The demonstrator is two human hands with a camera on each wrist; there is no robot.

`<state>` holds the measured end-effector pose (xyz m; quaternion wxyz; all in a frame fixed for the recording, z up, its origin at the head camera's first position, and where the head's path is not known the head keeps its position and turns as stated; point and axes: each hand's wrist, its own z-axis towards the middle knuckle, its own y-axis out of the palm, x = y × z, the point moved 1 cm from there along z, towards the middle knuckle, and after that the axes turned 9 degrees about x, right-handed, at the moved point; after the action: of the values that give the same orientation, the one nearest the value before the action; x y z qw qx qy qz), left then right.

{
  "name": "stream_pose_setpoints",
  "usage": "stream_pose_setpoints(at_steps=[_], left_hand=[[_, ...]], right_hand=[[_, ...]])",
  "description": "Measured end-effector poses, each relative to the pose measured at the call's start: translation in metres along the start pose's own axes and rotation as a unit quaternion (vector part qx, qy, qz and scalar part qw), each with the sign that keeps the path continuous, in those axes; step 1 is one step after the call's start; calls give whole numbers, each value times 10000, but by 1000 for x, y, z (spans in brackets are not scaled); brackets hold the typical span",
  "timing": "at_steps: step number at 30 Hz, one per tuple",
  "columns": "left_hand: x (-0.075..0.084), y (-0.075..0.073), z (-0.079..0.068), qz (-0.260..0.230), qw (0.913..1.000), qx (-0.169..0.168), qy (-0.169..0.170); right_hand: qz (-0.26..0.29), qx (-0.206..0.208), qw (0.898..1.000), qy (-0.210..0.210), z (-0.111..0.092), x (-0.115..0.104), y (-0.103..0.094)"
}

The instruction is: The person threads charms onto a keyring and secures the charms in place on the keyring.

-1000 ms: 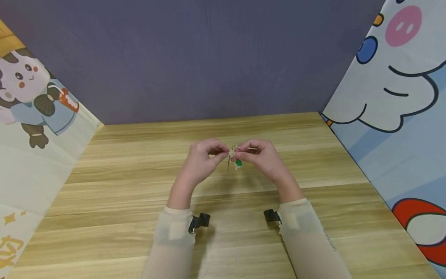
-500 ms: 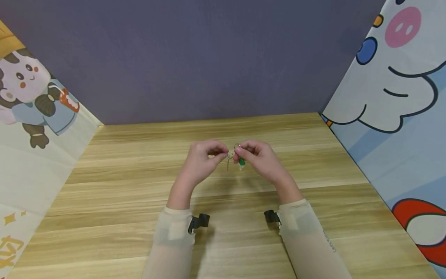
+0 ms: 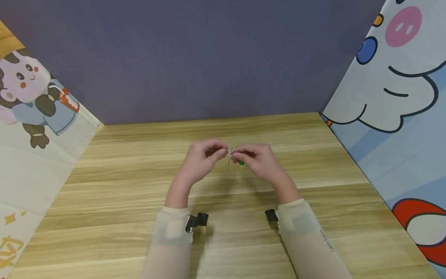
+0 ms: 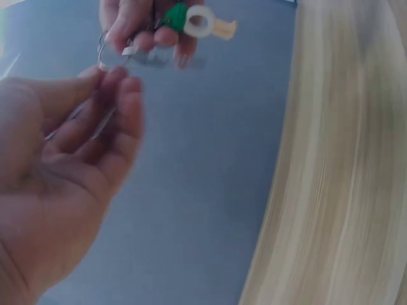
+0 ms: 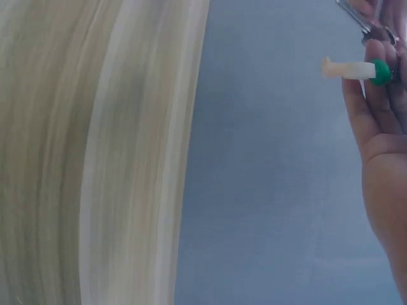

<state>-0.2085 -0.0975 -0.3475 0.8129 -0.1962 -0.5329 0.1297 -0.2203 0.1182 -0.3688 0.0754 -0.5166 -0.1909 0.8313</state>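
Observation:
Both hands meet above the middle of the wooden table. My left hand (image 3: 202, 159) pinches the edge of a thin metal key ring (image 4: 102, 51) between thumb and fingertips. Facing it, my right hand (image 3: 260, 159) grips the key ring's other side and its short chain. From this chain hangs a small charm (image 4: 199, 21) with a green top, a white ring-shaped middle and a pale peach end. A silver key (image 5: 353, 14) hangs at the ring, blurred in the left wrist view. The fingers partly hide where key, chain and ring join.
The wood-grain table (image 3: 122, 186) spreads around both forearms. A plain grey-purple wall (image 3: 209, 58) stands behind it. Cartoon-printed panels flank it, the left panel (image 3: 42, 162) and the right panel (image 3: 383, 155). Black straps (image 3: 198, 221) sit at the sleeve cuffs.
The right hand drew slightly away to the right, then came back against the left fingertips. The green charm is now mostly tucked under the right fingers in the head view.

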Motion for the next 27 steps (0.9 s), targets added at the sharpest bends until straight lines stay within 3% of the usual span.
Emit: stream_pose_setpoints(at_steps=[3,8,27], left_hand=[[-3,-4,0,-84,9986,-377,-365],[-4,-5,1,-33,9956,-821,-443],[-1,-3,0,-89,9957,-921,-14]], right_hand=[[11,147,9999,0,1,0,-2],[17,86,10000,-11,0,-1,-3],[174,397,9984,350,0,-4,-4]])
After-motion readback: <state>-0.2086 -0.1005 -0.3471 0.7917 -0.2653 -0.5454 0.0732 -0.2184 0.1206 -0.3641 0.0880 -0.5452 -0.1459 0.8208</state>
